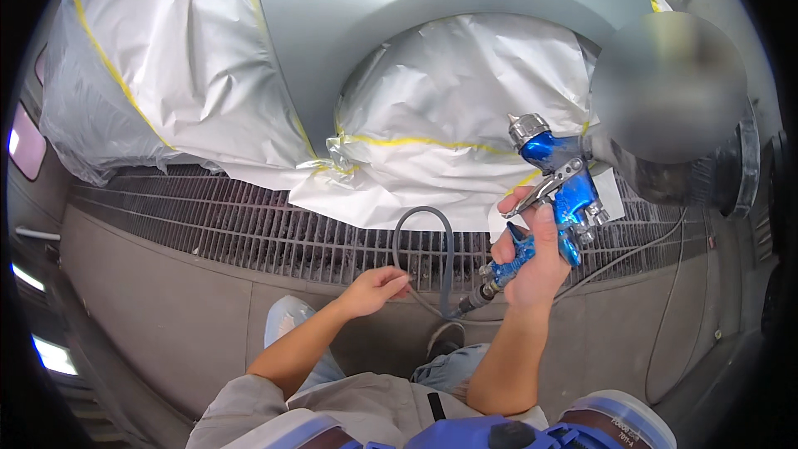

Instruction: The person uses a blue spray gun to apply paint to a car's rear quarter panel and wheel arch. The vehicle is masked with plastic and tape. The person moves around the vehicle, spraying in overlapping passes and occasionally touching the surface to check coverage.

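My right hand point(536, 254) is wrapped round the handle of a blue spray gun point(575, 197). The gun's silver air cap point(527, 128) points up and away, in front of the papered area. Fingers lie by the silver trigger point(549, 187). A dark cup point(657, 175) sits on the gun's right side, its upper part blurred. From the handle's lower end a grey air hose point(450, 258) rises in a loop and drops to my left hand point(376, 291). That hand is closed, its thumb and fingers pinching the hose, partly hiding it.
Ahead stands a grey car body panel point(307, 25) with a wheel arch. White masking paper point(474, 66) and yellow tape point(432, 144) cover the parts around it. Below runs a floor grating point(249, 220). More hose point(628, 259) trails across the floor to the right.
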### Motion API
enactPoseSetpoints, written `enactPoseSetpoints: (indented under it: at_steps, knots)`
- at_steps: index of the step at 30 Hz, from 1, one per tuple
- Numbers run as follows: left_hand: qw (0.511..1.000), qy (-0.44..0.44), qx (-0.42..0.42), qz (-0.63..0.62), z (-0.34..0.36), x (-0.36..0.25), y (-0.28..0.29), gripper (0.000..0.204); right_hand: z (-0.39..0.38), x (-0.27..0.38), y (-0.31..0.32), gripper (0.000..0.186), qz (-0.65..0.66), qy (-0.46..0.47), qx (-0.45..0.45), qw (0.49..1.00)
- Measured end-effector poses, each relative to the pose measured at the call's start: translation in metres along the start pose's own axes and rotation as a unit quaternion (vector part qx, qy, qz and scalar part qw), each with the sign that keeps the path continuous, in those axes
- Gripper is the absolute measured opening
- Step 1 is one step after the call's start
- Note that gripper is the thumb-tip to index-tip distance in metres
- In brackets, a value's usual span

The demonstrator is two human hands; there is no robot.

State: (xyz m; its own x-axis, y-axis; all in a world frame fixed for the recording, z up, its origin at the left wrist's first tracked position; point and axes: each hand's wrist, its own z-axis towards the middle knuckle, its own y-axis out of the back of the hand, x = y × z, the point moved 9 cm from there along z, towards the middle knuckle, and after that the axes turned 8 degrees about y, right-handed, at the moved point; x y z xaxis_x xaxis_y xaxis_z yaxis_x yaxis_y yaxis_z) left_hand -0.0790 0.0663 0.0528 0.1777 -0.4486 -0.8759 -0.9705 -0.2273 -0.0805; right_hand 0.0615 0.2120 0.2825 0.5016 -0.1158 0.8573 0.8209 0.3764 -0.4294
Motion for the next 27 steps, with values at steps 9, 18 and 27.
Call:
enactPoseSetpoints:
  at_steps: [9, 18, 27]
  knots:
    - [0.968, 0.070, -0.241, -0.025, -0.098, 0.055, 0.127, 0.031, 0.048, -0.011, -0.031, 0.032, 0.085, 0.033, 0.047, 0.995]
    - [0.924, 0.141, -0.340, 0.099, -0.096, 0.126, 0.125, 0.037, 0.059, -0.045, -0.020, 0.034, 0.067, 0.041, 0.111, 0.991]
    - [0.863, 0.032, -0.246, 0.441, 0.008, 0.066, 0.009, 0.052, 0.097, -0.042, 0.017, 0.036, 0.091, 0.050, 0.146, 0.984]
